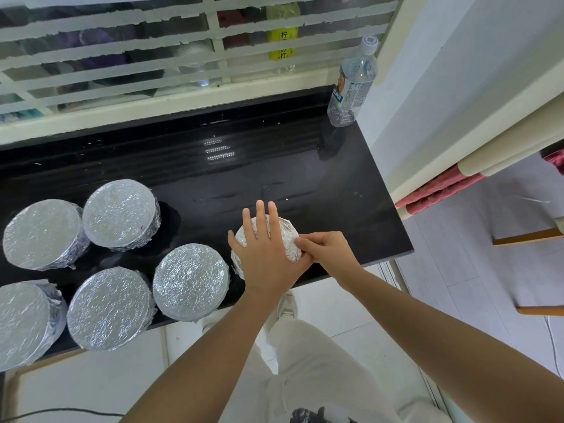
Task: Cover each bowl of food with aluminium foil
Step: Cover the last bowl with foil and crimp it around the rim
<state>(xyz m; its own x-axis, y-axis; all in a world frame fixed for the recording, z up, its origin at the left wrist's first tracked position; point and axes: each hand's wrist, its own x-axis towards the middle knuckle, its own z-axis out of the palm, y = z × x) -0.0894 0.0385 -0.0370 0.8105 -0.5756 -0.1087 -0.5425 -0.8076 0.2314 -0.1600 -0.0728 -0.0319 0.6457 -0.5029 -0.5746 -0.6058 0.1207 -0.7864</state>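
Note:
A small foil-covered bowl [288, 236] stands near the front right of the black counter [305, 166]. My left hand [265, 251] lies flat on its top, fingers straight. My right hand [323, 248] pinches the foil at the bowl's right rim. Several larger bowls wrapped in foil stand to the left: one [190, 280] right beside the small bowl, one [110, 308] at the front, one [120, 213] behind, one [42, 233] at the left, and one [27, 322] cut off by the frame's left edge.
A clear water bottle [352, 83] stands at the counter's back right corner. A barred window [152, 50] runs behind the counter. A white wall panel [457, 87] borders the right. White tiled floor and a wooden frame [525, 239] lie right of the counter.

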